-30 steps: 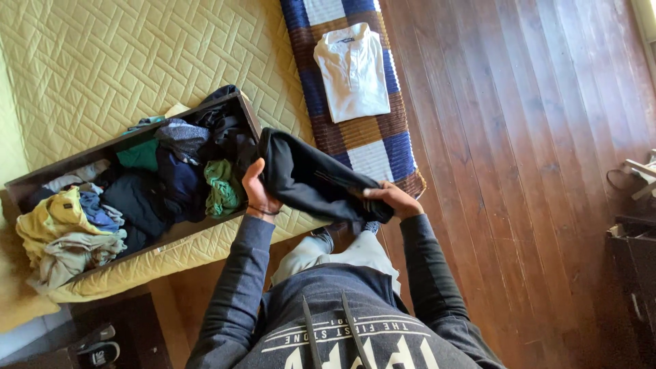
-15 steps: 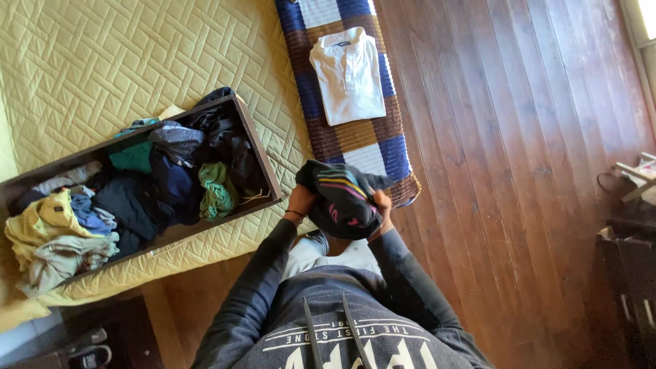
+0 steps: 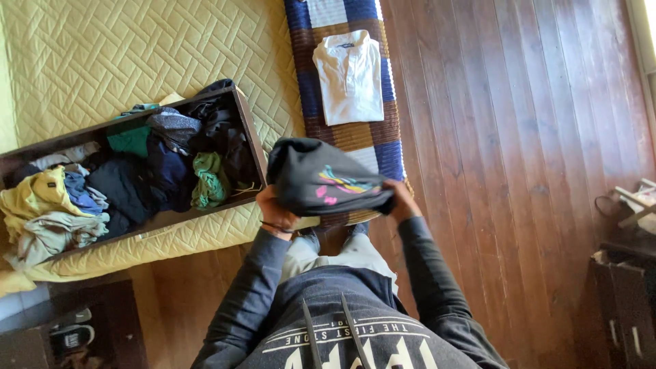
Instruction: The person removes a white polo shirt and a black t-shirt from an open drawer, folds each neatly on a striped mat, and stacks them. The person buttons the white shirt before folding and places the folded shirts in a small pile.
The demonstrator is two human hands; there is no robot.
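Observation:
A dark grey garment [image 3: 321, 178] with a small pink, yellow and blue print is folded into a flat rectangle and held up in front of me. My left hand [image 3: 273, 208] grips its left edge and my right hand [image 3: 401, 196] grips its right edge. It hangs above the near end of a blue, brown and white striped blanket [image 3: 376, 140]. A folded white polo shirt [image 3: 350, 76] lies flat on that blanket farther away.
A dark wooden drawer [image 3: 247, 140] packed with several crumpled clothes rests on a yellow quilted bedspread [image 3: 123, 55] at the left. Brown floorboards [image 3: 519, 137] fill the right side. Dark furniture [image 3: 625, 304] stands at the lower right, shoes [image 3: 68, 335] at the lower left.
The garment, stretched wide between my hands a second ago, has been folded inward into a compact rectangle. My hands came closer together, then spread slightly to hold its two edges.

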